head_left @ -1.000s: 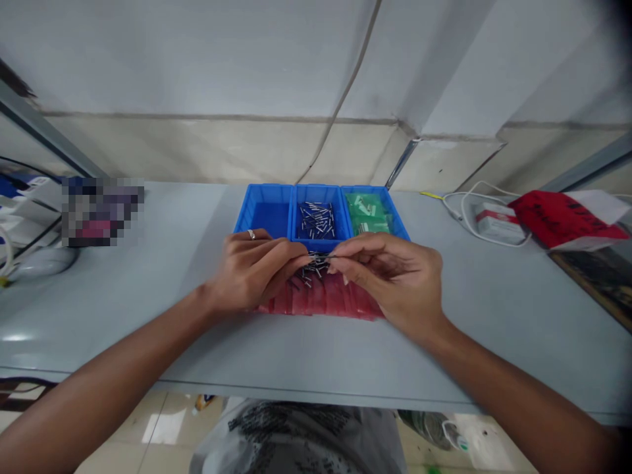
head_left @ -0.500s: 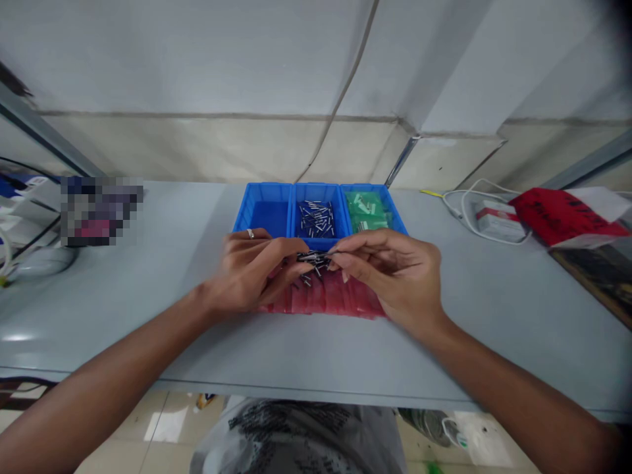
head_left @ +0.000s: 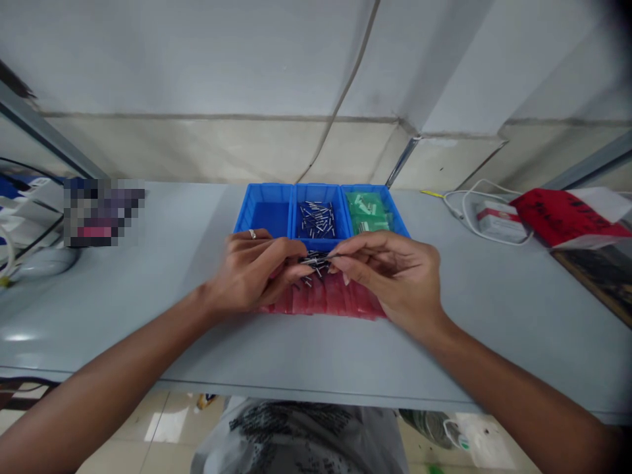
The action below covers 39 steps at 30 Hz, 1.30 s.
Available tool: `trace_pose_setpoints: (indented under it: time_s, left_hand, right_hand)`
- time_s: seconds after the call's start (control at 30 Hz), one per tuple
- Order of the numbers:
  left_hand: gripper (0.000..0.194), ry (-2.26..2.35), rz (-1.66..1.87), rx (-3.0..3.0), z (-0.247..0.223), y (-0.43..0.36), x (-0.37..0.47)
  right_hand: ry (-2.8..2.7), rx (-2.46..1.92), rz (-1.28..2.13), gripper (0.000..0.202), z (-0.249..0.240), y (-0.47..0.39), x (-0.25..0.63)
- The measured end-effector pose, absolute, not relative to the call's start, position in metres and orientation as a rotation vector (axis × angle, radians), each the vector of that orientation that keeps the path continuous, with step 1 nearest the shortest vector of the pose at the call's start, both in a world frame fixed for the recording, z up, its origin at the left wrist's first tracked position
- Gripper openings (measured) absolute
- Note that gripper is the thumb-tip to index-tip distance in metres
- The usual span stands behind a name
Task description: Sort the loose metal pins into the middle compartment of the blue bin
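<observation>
My left hand (head_left: 259,270), with a ring on one finger, is closed in a pinch at the front of the blue bins. Opposite it, my right hand (head_left: 395,266) also pinches with thumb and fingertips. A thin metal pin (head_left: 315,261) shows between the two sets of fingertips; its ends are hidden by the fingers. Just beneath lies a small pile of dark and silver pins (head_left: 318,270). The pile rests on a row of overlapping red plastic bags (head_left: 326,299), partly covered by both hands.
Three blue bins stand behind my hands: a left bin (head_left: 269,187), a middle bin with loose pins (head_left: 316,220), and a right bin with green bags (head_left: 368,205). On the grey table (head_left: 296,355), a white cable, small box (head_left: 500,220) and red packet (head_left: 567,214) lie right.
Both hands stay almost in place, with only a slight shift of the fingertips around the pin. The bins and bags have not moved.
</observation>
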<state>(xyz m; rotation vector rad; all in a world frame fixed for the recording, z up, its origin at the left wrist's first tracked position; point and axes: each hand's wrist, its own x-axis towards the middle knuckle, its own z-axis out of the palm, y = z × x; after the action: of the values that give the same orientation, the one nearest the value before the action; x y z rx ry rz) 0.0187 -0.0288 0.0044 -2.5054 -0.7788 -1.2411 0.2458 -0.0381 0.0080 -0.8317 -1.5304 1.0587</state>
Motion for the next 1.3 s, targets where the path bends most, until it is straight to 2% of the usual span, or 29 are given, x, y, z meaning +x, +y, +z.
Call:
trace_pose_setpoints:
  time_s: [0.07, 0.3, 0.67, 0.87, 1.03, 1.1, 1.23, 1.3]
  left_hand:
    - [0.025, -0.806, -1.236, -2.489, 0.004, -0.029, 0.019]
    - [0.011, -0.750, -1.225, -2.475, 0.004, -0.028, 0.020]
    - [0.024, -0.744, -1.169, -2.563, 0.004, -0.028, 0.018]
    - [0.036, -0.914, -1.342, -2.441, 0.003, -0.030, 0.016]
    - [0.033, -0.969, -1.338, -2.395, 0.005, -0.031, 0.015]
    - [0.030, -0.961, -1.302, -2.410, 0.005, -0.031, 0.015]
    - [0.029, -0.957, -1.250, -2.390, 0.004, -0.030, 0.017]
    - [0.030, -0.953, -1.245, -2.388, 0.004, -0.030, 0.017]
  right_hand:
    - [-1.526, -0.838, 1.051, 0.012, 0.008, -0.038, 0.246]
    - [-1.521, -0.802, 1.077, 0.014, 0.006, -0.038, 0.246]
    - [-1.528, -0.768, 1.107, 0.014, 0.006, -0.039, 0.246]
    - [-1.383, -0.802, 1.125, 0.011, 0.000, -0.027, 0.243]
    - [-1.421, -0.732, 1.292, 0.038, 0.003, -0.016, 0.249]
    - [-1.713, -0.809, 1.091, 0.032, 0.003, -0.017, 0.253]
    - [-2.410, -0.773, 0.472, 0.025, -0.003, -0.020, 0.255]
    - [-2.541, -0.711, 0.352, 0.024, -0.007, -0.020, 0.254]
